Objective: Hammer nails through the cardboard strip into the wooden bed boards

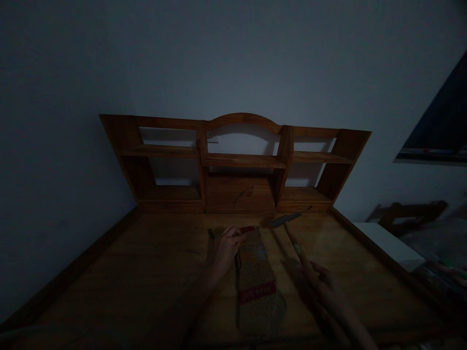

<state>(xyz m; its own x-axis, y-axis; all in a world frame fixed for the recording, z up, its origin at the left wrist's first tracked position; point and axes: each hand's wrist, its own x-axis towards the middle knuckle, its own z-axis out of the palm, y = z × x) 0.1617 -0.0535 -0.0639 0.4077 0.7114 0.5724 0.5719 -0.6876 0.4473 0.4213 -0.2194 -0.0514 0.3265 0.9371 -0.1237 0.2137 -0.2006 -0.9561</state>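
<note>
My right hand (323, 284) is wrapped round the wooden handle of a hammer (295, 243), its metal head raised to the right of a flat worn piece. This piece (257, 265) looks like cardboard, with red printed bands and many small dark marks or holes, and lies lengthwise on the desk. At its far end my left hand (229, 243) rests with the fingers pinched together over the edge. Whatever sits between those fingertips is too small and dark to make out. A thin dark loop (238, 261) shows beside the left edge of the piece.
The room is dim. A wooden desk (153, 262) spreads under both hands, with a raised rim at its sides. Behind stands a wooden shelf unit (242, 160) against the wall. To the right are a white surface (386, 243) and a wooden chair back (412, 211).
</note>
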